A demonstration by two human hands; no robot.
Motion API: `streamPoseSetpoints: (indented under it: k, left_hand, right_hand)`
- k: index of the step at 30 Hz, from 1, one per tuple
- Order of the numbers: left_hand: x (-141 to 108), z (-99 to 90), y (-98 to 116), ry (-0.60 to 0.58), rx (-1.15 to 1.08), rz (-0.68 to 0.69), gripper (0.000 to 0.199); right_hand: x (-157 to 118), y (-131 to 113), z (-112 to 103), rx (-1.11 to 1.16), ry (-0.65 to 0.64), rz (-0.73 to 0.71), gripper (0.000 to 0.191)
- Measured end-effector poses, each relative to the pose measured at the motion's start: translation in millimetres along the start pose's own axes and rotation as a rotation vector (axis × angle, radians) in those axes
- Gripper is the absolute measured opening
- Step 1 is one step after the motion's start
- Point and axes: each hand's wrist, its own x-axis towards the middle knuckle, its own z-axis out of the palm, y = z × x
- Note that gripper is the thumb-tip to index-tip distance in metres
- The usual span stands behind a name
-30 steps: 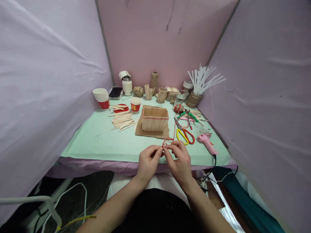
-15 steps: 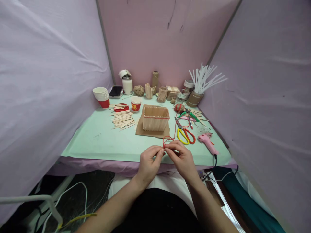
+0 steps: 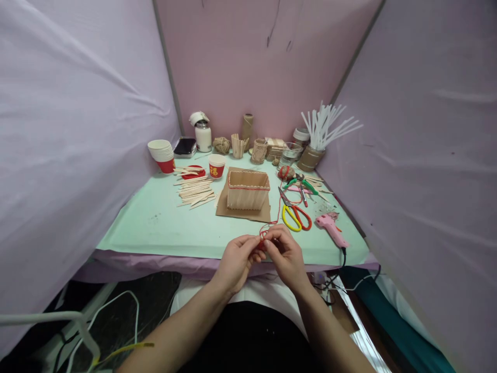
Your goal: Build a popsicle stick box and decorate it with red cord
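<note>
Red string (image 3: 279, 207) runs from a ball of yarn (image 3: 286, 173) at the back right down to my fingers. My left hand (image 3: 237, 259) pinches the string near the table's front edge. Fingertips of my right hand (image 3: 285, 254) close on the same string, almost touching the left ones. Small red loops show between and just above the fingers. Beyond them a box of wooden sticks (image 3: 247, 198), trimmed with red string around its rim, stands on a piece of cardboard (image 3: 223, 205). Scissors (image 3: 292, 216) with yellow and red handles lie right of the box.
A pink glue gun (image 3: 331, 229) lies at the right, with green-handled pliers (image 3: 309, 186) behind it. Loose sticks (image 3: 196, 191) and paper cups (image 3: 217, 166) are at the left. Jars, twine and white sticks (image 3: 324, 124) line the back.
My left hand's lower fingers have curled up below the string, and the right hand has shifted slightly. The red loops above the fingers have become smaller and changed shape.
</note>
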Motion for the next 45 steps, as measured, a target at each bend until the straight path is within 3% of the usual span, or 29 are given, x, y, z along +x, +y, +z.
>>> streamPoseSetpoints:
  k: [4, 8, 13, 20, 22, 25, 30, 33, 37, 41, 45]
  left_hand:
    - [-4, -2.0, 1, 0.066, 0.345, 0.268, 0.025]
    - [-5, -4.7, 1, 0.044, 0.481, 0.359, 0.023]
    - [-2, -5.9, -3, -0.015, 0.482, 0.300, 0.015]
    - [0, -7.1, -7, -0.004, 0.529, 0.221, 0.012]
    - [1, -6.3, -6, -0.017, 0.482, 0.175, 0.014]
    - [2, -3.8, -5, -0.025, 0.369, 0.086, 0.022]
    - [2, -0.8, -2, -0.007, 0.292, 0.085, 0.029]
    - [1, -1.3, -1, 0.003, 0.297, 0.103, 0.029]
    - [-1, -1.9, 2, -0.025, 0.346, 0.113, 0.027]
    - [-3, -3.3, 4, -0.050, 0.359, 0.102, 0.026]
    - [-1, -6.0, 0, -0.044, 0.302, 0.068, 0.026]
  right_hand:
    - [1, -2, -1, 0.036, -0.007, 0.069, 0.008]
    - [3, -7, -3, 0.035, 0.002, 0.110, 0.011]
    - [5, -7, -8, 0.137, 0.058, 0.228, 0.017]
    - [7, 3, -16, 0.172, 0.368, 0.341, 0.025]
    - [9, 2, -19, 0.214, 0.345, 0.367, 0.026]
    - [12, -1, -22, 0.257, 0.211, 0.388, 0.026]
    - [10, -5, -17, 0.233, 0.029, 0.359, 0.027]
    - [7, -6, -13, 0.138, 0.021, 0.274, 0.018]
    - [4, -7, -10, -0.019, 0.102, 0.139, 0.024]
    - [4, -8, -7, -0.036, 0.166, 0.120, 0.023]
    - [9, -5, -14, 0.022, 0.002, 0.177, 0.020]
